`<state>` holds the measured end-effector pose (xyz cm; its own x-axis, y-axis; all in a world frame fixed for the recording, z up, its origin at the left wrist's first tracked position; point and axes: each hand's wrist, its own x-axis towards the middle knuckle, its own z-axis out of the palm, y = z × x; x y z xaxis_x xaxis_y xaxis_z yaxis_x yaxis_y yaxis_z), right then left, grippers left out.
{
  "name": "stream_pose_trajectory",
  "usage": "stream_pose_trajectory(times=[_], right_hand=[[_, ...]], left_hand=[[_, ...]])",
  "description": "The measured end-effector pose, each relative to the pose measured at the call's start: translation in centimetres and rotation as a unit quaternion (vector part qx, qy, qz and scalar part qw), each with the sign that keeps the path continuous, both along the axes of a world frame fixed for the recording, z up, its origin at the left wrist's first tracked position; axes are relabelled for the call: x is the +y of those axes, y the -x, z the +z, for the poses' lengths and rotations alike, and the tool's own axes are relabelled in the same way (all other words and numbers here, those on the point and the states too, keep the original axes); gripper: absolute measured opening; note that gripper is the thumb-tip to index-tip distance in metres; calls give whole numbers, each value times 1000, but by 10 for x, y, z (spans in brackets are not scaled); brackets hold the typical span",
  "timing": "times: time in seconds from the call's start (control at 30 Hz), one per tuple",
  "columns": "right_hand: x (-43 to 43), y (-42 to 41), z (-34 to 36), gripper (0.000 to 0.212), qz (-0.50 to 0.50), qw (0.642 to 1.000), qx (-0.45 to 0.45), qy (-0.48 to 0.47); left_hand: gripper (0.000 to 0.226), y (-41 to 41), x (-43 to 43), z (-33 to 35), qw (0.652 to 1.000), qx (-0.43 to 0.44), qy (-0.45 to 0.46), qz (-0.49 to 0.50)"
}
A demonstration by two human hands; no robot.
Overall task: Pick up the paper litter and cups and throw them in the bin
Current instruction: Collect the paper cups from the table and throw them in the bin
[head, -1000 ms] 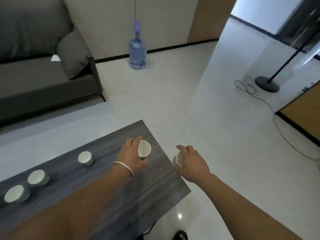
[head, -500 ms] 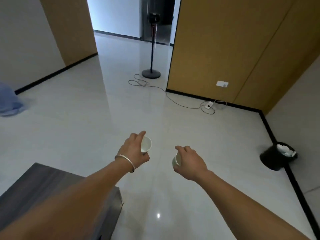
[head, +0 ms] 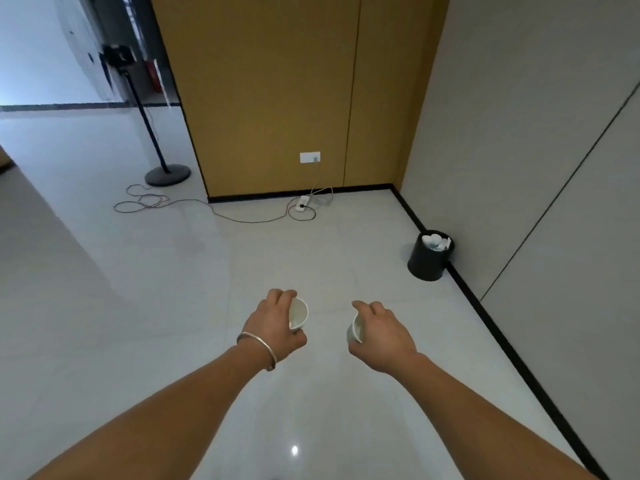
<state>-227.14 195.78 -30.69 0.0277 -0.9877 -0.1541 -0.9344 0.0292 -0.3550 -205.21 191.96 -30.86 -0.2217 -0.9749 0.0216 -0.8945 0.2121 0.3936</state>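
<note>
My left hand [head: 273, 323] grips a white paper cup [head: 298, 313], its mouth turned to the right. A second white paper cup [head: 356, 330] sits in the curled fingers of my right hand [head: 382, 332], mouth turned left. Both hands are held out in front of me above the pale tiled floor. A black bin [head: 428, 258] stands against the right wall ahead of my right hand, with white paper litter showing in its top.
A fan stand [head: 167, 174] with a round base stands at the back left, and its cable [head: 221, 213] loops across the floor to a power strip [head: 302, 203] by the wooden wall. A grey wall runs along the right side.
The view has swung right and forward: the table and sofa have left the frame, and the bin is now nearer and more central. Both hands keep hold of their cups.
</note>
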Motion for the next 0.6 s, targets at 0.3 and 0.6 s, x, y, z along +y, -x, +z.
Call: stream_pose_trajectory(times=[0.3, 0.6], right_hand=[[-90, 145, -6, 77, -103, 995, 18, -8], [-212, 270, 3, 79, -189, 981, 27, -19]], left_hand=[[77, 163, -139, -21, 993, 26, -4, -118], [69, 305, -298, -8, 979, 30, -1, -200]])
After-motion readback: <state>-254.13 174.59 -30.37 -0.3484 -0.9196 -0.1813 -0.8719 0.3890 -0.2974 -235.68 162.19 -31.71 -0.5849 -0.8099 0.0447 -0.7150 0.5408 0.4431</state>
